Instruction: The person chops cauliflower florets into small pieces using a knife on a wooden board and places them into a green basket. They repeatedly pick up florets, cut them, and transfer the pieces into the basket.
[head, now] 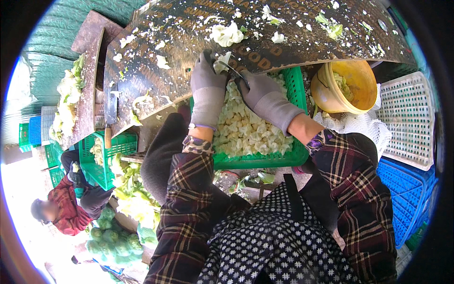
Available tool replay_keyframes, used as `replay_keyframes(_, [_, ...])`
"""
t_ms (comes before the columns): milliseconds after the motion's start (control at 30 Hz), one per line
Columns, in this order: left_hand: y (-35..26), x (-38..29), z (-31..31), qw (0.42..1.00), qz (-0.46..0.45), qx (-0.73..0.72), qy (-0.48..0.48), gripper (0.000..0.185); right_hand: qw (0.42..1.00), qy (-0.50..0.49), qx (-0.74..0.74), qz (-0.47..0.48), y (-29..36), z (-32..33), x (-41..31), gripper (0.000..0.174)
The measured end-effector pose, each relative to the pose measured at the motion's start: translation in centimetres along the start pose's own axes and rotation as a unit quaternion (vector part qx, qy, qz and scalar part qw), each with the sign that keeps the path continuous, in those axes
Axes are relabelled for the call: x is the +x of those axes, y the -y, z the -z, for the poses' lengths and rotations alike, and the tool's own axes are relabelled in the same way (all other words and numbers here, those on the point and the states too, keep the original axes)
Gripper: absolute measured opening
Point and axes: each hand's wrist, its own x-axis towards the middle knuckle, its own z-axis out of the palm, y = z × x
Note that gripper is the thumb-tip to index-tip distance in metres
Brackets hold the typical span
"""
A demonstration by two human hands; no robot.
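My left hand [209, 80], in a grey knit glove with dark fingers, holds a small cauliflower piece [222, 63] at the near edge of the board. In my right hand [260, 90], gloved alike, is a small knife [231, 69]; its curved blade reaches left and touches or nearly touches the piece. Beneath both hands, a green plastic crate [260, 161] holds many cut cauliflower florets [248, 133]. A larger cauliflower chunk [227, 34] lies on the board just beyond my hands.
Crumbs and leaves litter the printed plywood board [170, 74]. A wooden-handled cleaver [111, 110] lies at its left edge. Right are a yellow bucket [344, 87], a white crate [406, 120] and a blue crate [404, 198]. Another person [71, 209] sits left, near a green crate [103, 174].
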Motion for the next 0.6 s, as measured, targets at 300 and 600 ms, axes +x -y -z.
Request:
replay_keyframes(300, [0.5, 0.5, -0.6, 1.000, 0.001, 0.005, -0.022, 0.056, 1.000, 0.013, -0.020, -0.018, -0.7, -1.2, 1.3, 0.033])
replay_keyframes(600, [2.5, -0.2, 0.7, 0.991, 0.018, -0.130, 0.039, 0.049, 0.825, 0.149, 0.490, -0.239, -0.7, 0.8, 1.4, 0.031])
